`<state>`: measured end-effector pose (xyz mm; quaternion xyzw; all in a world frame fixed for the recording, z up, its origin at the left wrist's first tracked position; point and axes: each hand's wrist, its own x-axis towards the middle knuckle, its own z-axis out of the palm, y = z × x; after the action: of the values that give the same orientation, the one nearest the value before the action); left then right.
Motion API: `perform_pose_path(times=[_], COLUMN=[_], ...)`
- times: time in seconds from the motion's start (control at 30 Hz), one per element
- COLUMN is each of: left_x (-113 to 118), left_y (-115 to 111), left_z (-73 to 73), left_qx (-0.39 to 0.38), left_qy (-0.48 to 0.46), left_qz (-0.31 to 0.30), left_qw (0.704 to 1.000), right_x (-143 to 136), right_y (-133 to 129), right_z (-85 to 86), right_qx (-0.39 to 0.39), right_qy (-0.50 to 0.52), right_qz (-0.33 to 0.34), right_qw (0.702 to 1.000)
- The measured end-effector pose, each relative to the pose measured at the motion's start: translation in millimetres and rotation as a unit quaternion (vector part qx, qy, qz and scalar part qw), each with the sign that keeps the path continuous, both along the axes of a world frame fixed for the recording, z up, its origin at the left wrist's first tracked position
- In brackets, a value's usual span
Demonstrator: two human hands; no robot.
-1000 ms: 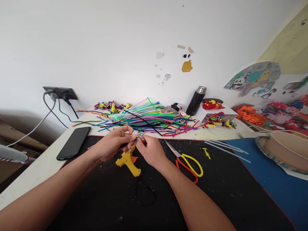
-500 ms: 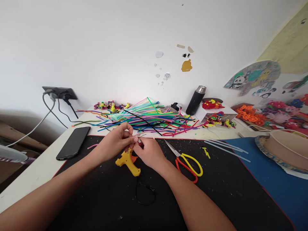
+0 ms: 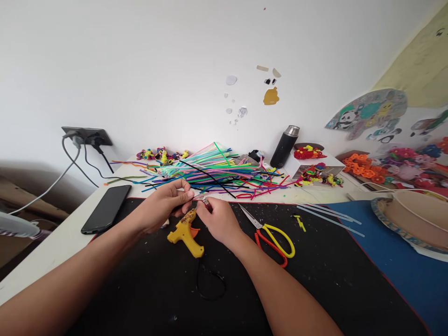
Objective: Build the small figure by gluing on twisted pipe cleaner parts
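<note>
Over the black mat (image 3: 147, 289), both of my hands are close together at its far edge. My left hand (image 3: 167, 205) pinches a thin, dark pinkish strand between thumb and forefinger. My right hand (image 3: 219, 218) is closed, with its thumb and forefinger on a small pale, shiny piece (image 3: 205, 200) whose kind I cannot make out. Just below my hands lies a yellow glue gun (image 3: 189, 238) with an orange trigger, its cord looping over the mat. To the right of my right hand rest scissors (image 3: 271, 239) with one yellow and one red handle.
A heap of colourful pipe cleaners (image 3: 213, 170) spreads along the wall. A phone (image 3: 107, 209) lies at left. A black flask (image 3: 285, 147) stands behind, beside a white box (image 3: 329, 164). Clear glue sticks (image 3: 332, 219) and a yellow scrap (image 3: 299, 223) lie at right.
My hands have drawn slightly apart, the left moving left. The strand between them and the glue gun's upper part now show more.
</note>
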<state>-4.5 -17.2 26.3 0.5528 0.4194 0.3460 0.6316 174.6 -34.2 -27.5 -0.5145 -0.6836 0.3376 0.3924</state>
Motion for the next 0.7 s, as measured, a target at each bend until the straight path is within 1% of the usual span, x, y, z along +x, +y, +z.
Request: perform_pose_path(times=[0.07, 0.13, 0.2, 0.27, 0.3, 0.37, 0.43, 0.5, 0.7], left_x=[-1, -2, -2, -2, -2, -2, -1, -1, 1], left_y=[0, 0, 1, 0, 0, 0, -1, -1, -2], left_z=[0.0, -1.0, -2.2, -2.7, -2.6, -1.9, -1.0, -0.3, -1.1], left_qx=[-0.020, -0.034, -0.041, -0.039, -0.035, -0.027, -0.020, -0.013, 0.014], left_qy=[-0.030, -0.051, -0.064, -0.066, -0.066, -0.059, -0.046, -0.024, 0.023], left_qz=[0.012, 0.019, 0.022, 0.021, 0.020, 0.021, 0.020, 0.017, -0.009], left_qw=[0.999, 0.998, 0.997, 0.997, 0.997, 0.998, 0.999, 0.999, 1.000], right_x=[0, 1, 2, 4, 4, 6, 6, 5, 4], right_y=[2, 4, 6, 7, 8, 7, 7, 7, 10], right_z=[-1.6, -2.2, -0.8, 2.8, 5.0, 8.6, 9.4, 6.8, -5.6], right_qx=[-0.014, -0.058, -0.120, -0.163, -0.170, -0.167, -0.159, -0.151, -0.104], right_qy=[0.061, 0.151, 0.256, 0.342, 0.372, 0.403, 0.412, 0.408, 0.338], right_qz=[-0.001, 0.002, 0.019, 0.043, 0.053, 0.064, 0.067, 0.064, 0.026], right_qw=[0.998, 0.987, 0.959, 0.924, 0.911, 0.897, 0.895, 0.898, 0.935])
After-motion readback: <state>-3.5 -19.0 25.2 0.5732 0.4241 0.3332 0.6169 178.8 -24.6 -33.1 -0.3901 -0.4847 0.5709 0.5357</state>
